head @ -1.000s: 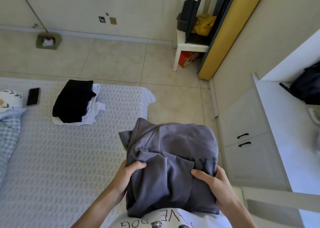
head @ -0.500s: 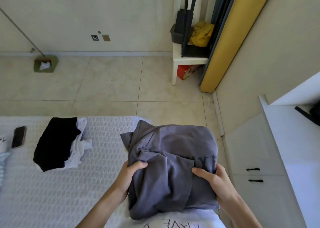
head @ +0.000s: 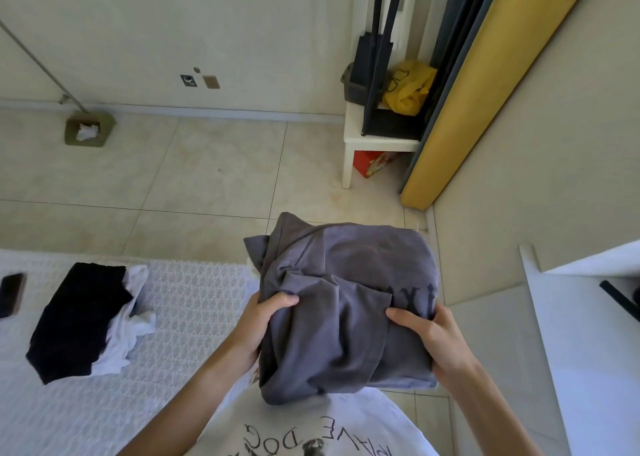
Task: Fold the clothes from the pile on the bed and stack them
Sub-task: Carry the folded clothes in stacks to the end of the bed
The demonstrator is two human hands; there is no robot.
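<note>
Grey folded T-shirt [head: 346, 303]: held in the air before the person's chest, past the bed's corner.
Left hand [head: 258, 324]: grips its left edge, thumb on top.
Right hand [head: 433, 338]: grips its right edge.
Bed [head: 187, 317]: black garment [head: 78, 320] lying on white garment [head: 128, 327]; phone [head: 12, 294] at the left edge.

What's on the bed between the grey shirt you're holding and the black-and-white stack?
Head view: only bare white bedspread lies between the grey shirt and the stack; the phone sits beyond it.
</note>
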